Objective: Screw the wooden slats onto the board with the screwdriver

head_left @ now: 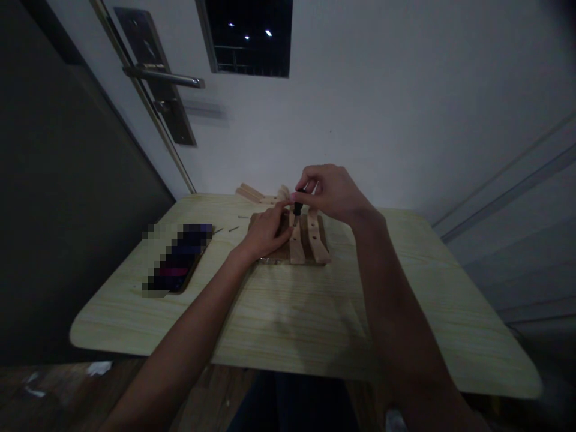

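Note:
A small wooden assembly of pale slats [310, 243] on a darker base lies at the far middle of the light wood table [288, 324]. My right hand [330, 192] is closed round the top of a small black-handled screwdriver [297, 209], held upright over a slat. My left hand [265, 231] rests on the left side of the assembly, fingers curled and pressed against the slats beside the tool's tip.
A phone [177, 264] lies on the table's left. Two loose screws [234, 228] lie near it, another [243, 216] farther back. Spare wooden slats [258, 194] sit at the far edge by the wall. A door with a metal handle [164, 77] stands at left.

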`<state>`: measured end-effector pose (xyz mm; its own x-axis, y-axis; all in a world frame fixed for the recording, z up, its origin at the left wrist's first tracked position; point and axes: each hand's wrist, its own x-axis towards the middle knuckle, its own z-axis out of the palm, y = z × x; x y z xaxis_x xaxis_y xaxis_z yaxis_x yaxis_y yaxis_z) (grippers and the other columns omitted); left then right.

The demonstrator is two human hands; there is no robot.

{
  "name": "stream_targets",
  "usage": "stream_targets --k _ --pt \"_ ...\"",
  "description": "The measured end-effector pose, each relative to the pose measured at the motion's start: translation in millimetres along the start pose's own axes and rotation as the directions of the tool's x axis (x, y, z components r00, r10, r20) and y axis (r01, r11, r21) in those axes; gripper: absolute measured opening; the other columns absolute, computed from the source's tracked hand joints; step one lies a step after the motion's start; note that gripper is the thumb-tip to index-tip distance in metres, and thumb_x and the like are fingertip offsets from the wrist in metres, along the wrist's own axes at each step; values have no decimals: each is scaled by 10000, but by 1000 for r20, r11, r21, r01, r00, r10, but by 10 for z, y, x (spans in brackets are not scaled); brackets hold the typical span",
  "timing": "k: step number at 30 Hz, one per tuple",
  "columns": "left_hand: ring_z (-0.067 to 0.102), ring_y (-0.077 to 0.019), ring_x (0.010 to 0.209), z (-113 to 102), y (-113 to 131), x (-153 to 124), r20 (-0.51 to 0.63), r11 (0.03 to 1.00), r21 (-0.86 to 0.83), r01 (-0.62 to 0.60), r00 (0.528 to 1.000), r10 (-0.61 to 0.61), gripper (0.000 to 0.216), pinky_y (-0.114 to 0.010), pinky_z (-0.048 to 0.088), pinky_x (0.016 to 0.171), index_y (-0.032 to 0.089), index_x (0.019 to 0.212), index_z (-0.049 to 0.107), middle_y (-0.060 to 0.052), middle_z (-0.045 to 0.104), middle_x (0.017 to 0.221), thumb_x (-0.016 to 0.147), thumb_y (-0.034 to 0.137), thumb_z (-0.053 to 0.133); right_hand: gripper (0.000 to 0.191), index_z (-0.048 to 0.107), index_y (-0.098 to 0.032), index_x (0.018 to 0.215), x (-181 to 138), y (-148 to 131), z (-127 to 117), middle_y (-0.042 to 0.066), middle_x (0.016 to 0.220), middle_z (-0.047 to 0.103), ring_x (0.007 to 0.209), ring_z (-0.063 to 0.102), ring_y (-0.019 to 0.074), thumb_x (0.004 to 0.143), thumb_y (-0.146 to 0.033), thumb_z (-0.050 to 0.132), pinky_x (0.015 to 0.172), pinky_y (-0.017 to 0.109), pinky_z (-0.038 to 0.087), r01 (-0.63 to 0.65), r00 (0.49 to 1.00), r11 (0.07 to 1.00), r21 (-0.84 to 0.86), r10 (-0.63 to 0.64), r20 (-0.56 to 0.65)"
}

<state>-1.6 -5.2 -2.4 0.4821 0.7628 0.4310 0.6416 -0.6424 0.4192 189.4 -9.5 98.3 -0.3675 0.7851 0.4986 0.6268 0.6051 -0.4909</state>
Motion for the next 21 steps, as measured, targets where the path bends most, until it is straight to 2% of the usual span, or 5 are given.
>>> stream_targets --k 4,11,16,21 --pt "654 -310 1155 1 -5 -2 -11 1000 -12 -15 1000 15 573 -503 520 973 195 1406 366 -150 667 1271 886 366 532 240 655 -194 746 21 9 13 21 783 655 737 567 163 763 -398 780 713 310 437 10 999 1000 1 -10 -40" --pt "645 -307 1194 -23 23 -9 -10 999 -26 -22 1000 21 555 -511 510 996 197 1399 371 -147 658 1308 894 369 521 63 724 -192 826 20 47 -7 37 877 713 752 603 153 809 -222 672 718 302 482 63 996 991 120 -69 51" --pt "651 -309 1184 -9 7 -8 -1 999 -28 -24 1000 24 565 -511 515 985 200 1408 366 -144 660 1308 894 375 524 219 769 -200 960 -18 102 -13 63 934 736 829 631 180 845 -157 588 764 325 496 55 998 994 94 -56 8" --pt "645 -310 1191 -9 3 -10 10 1000 -26 -5 1000 5 578 -501 508 992 221 1418 359 -129 663 1305 885 367 529 138 755 -182 920 1 57 -45 46 836 721 724 619 163 801 -219 694 700 306 471 40 999 997 62 -40 -4"
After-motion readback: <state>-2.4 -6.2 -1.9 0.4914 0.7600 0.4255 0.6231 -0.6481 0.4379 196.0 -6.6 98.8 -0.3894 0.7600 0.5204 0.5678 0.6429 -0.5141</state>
